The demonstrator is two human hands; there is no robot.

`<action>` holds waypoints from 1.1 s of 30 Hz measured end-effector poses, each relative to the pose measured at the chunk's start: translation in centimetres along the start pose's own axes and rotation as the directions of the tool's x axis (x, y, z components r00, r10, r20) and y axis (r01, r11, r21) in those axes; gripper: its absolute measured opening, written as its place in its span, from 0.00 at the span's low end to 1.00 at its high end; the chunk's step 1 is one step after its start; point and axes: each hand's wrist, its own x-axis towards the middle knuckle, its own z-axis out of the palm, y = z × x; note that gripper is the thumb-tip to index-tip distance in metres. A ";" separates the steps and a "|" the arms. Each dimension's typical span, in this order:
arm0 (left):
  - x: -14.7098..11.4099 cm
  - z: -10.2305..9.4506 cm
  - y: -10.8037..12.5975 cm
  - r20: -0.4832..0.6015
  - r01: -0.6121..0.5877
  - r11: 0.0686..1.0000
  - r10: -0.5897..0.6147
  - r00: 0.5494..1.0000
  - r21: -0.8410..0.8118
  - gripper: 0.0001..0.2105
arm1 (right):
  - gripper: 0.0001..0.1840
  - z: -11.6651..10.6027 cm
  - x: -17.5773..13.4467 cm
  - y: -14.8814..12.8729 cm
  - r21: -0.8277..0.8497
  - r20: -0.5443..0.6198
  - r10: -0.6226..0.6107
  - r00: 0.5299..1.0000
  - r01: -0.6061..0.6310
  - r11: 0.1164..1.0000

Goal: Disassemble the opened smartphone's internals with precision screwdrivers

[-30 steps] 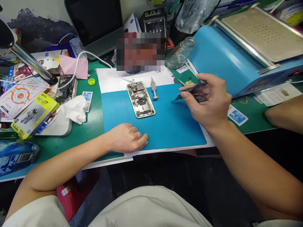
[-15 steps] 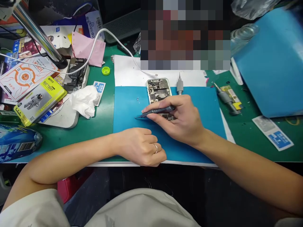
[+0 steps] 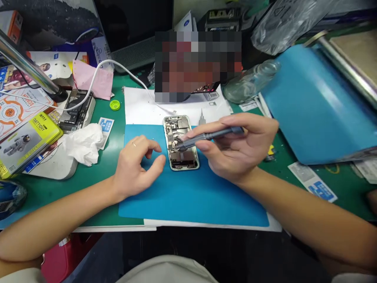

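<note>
An opened phone (image 3: 184,156) lies on the blue mat (image 3: 188,196), its inner boards and parts bare. My right hand (image 3: 241,145) holds a slim, dark grey pen-like screwdriver (image 3: 219,134) between thumb and fingers. The screwdriver points left and down over the middle of the phone; whether its tip touches cannot be made out. To the left of the phone, my left hand (image 3: 134,167) hovers over the mat with thumb and index finger apart and nothing in it. Behind the phone a second grey screwdriver (image 3: 202,118) shows partly, its lower part hidden by my right hand.
At left are another opened phone (image 3: 75,108), a crumpled tissue (image 3: 85,143), a yellow battery box (image 3: 28,143) and a green cap (image 3: 114,105). A white cable (image 3: 126,67) arches behind. A glass jar (image 3: 250,82) and a blue sheet (image 3: 294,106) stand at right.
My left hand has opened from a loose fist and moved up beside the phone. My right hand has brought the screwdriver from the mat over the phone. The camera view has shifted.
</note>
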 end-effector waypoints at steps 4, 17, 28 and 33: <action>0.3 0.1 0.0 0.130 0.027 0.995 -0.039 0.991 0.094 0.09 | 0.19 -1.3 -1.3 0.7 -0.105 -0.089 0.087 0.992 -0.096 0.990; 0.1 0.3 0.1 0.326 -0.009 0.990 -0.039 0.944 0.142 0.11 | 0.19 0.3 -1.2 0.0 0.171 0.008 0.166 0.986 -0.165 0.971; 0.2 0.5 -0.1 0.301 -0.017 0.998 -0.004 0.954 0.068 0.08 | 0.32 0.6 -1.2 2.4 0.290 -0.009 -0.053 0.999 0.053 0.956; 0.2 0.5 -0.1 0.286 -0.032 0.997 0.010 0.958 0.072 0.07 | 0.33 0.5 -1.0 2.6 0.227 -0.007 -0.110 0.994 0.109 0.968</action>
